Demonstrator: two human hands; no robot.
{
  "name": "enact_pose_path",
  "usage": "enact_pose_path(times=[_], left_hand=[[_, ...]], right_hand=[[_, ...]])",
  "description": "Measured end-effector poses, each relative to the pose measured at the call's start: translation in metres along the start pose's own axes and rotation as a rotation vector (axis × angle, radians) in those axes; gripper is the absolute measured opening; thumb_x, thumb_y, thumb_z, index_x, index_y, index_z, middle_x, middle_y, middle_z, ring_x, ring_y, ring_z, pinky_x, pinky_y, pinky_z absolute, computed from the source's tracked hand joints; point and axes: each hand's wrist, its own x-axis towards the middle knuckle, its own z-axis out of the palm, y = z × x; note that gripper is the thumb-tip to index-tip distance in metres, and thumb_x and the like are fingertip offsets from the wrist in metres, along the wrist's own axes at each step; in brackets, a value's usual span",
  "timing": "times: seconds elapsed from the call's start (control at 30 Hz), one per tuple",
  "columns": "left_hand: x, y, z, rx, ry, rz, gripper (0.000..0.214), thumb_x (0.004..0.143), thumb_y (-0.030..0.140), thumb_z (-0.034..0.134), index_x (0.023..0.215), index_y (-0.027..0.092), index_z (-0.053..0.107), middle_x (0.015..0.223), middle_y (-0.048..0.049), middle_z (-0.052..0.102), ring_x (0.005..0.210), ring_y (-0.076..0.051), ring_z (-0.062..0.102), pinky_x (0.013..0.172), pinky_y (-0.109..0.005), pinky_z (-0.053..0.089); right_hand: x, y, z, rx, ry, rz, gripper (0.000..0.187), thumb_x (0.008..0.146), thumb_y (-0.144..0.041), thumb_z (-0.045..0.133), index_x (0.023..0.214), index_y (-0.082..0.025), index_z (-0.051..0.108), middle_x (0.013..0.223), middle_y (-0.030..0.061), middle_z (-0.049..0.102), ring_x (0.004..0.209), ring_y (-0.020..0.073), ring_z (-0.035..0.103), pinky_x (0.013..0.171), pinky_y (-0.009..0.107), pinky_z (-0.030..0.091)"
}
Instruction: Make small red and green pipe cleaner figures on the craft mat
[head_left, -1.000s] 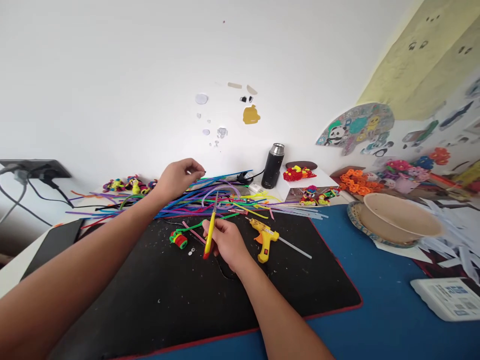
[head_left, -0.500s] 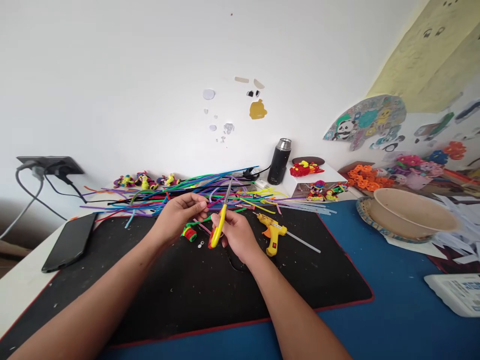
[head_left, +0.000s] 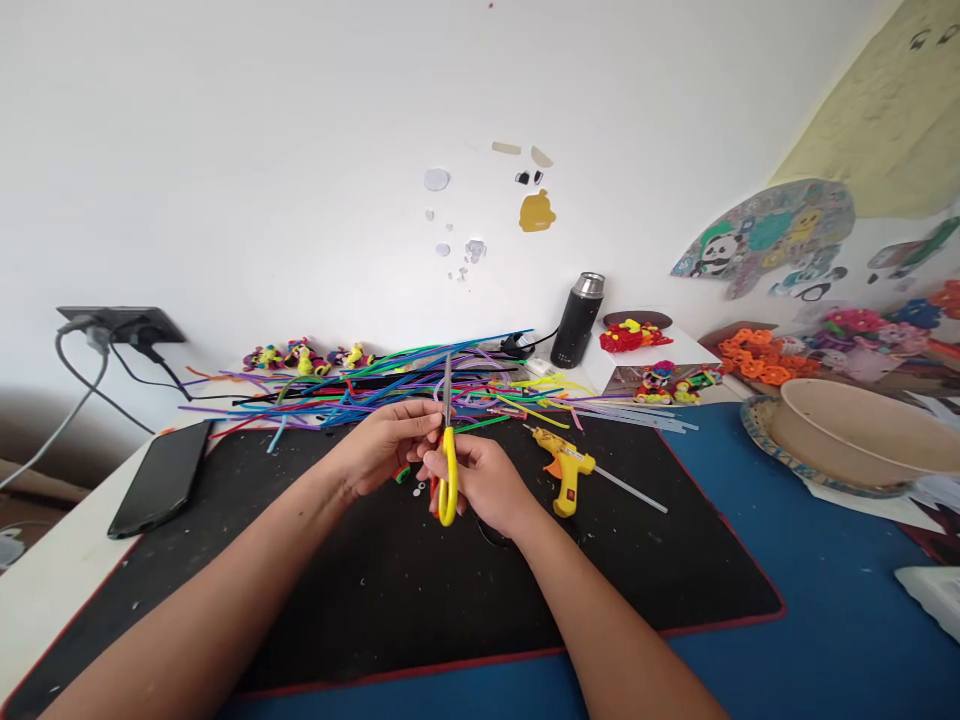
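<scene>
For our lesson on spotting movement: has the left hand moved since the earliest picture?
Yes: judged against the yellow glue gun, the left hand has come down in the view.

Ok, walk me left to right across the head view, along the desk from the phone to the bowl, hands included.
Black phone → left hand → right hand holding the yellow-handled scissors → yellow glue gun → beige bowl.
</scene>
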Motion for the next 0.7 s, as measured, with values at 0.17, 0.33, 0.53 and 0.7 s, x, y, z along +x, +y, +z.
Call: enact_pose_path(times=[0.17, 0.33, 0.53, 0.7], left_hand=[[-0.009, 0.01, 0.008, 0.032, 0.015, 0.087, 0.029, 0.071, 0.029, 0.092, 0.082, 0.012, 0.071, 0.067, -0.0007, 0.065, 0.052, -0.008, 0.057, 0.05, -0.018, 0.05], [-0.014, 0.008, 0.018, 0.141, 0.002, 0.136, 0.038, 0.074, 0.039, 0.09, 0.094, 0.014, 0.07, 0.066, 0.0005, 0.066, 0.047, -0.011, 0.059, 0.046, -0.022, 0.049], [-0.011, 0.01, 0.016, 0.046, 0.059, 0.164, 0.05, 0.072, 0.03, 0.093, 0.111, 0.016, 0.064, 0.068, 0.0001, 0.07, 0.053, -0.012, 0.063, 0.05, -0.02, 0.049], [-0.007, 0.011, 0.013, -0.011, 0.197, 0.245, 0.056, 0.066, 0.027, 0.096, 0.108, 0.016, 0.061, 0.065, 0.001, 0.07, 0.056, -0.012, 0.064, 0.052, -0.019, 0.05]], right_hand=[[0.0, -0.006, -0.001, 0.247, -0.011, -0.032, 0.048, 0.075, -0.054, 0.087, 0.089, -0.02, 0.057, 0.087, 0.0021, 0.077, 0.043, 0.0119, 0.066, 0.041, 0.021, 0.046], [0.001, -0.002, 0.0, 0.292, -0.019, -0.004, 0.056, 0.072, -0.053, 0.09, 0.097, -0.023, 0.049, 0.085, 0.0006, 0.078, 0.039, 0.013, 0.064, 0.034, 0.019, 0.04], [0.002, -0.004, 0.002, 0.288, 0.091, -0.047, 0.052, 0.075, -0.058, 0.085, 0.093, -0.022, 0.052, 0.07, -0.0025, 0.074, 0.031, 0.005, 0.047, 0.033, 0.016, 0.03], [0.001, -0.006, -0.001, 0.263, 0.13, -0.057, 0.047, 0.072, -0.054, 0.087, 0.089, -0.021, 0.057, 0.069, -0.0029, 0.072, 0.034, 0.0049, 0.047, 0.035, 0.016, 0.026]])
